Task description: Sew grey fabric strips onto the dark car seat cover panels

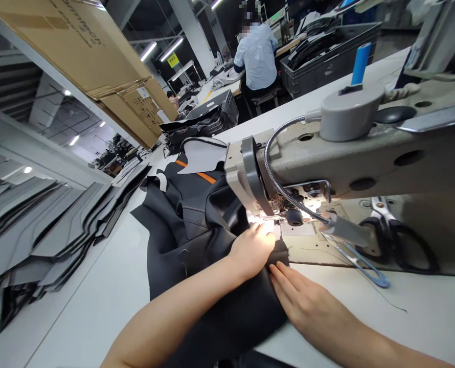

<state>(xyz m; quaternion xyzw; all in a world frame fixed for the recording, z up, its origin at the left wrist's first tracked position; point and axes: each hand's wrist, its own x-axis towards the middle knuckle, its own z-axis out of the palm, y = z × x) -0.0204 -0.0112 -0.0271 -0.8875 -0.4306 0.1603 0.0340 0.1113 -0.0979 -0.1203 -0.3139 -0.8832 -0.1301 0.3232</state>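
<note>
A black leather-like cover (197,225) with orange stitching and an orange stripe lies on the white table (105,286), fed under the head of a grey sewing machine (350,153). My left hand (252,249) rests curled on the fabric right at the lit needle area, pressing it down. Fingers together and stretched flat, my right hand (302,296) lies on the fabric's near edge just in front of the machine bed.
Stacks of grey and black cut panels (39,235) lie at the left. Black-handled scissors (396,235) and blue thread snips (360,263) sit on the machine bed. Cardboard boxes (97,56) lean overhead. A person in a light blue shirt (257,56) sits far behind.
</note>
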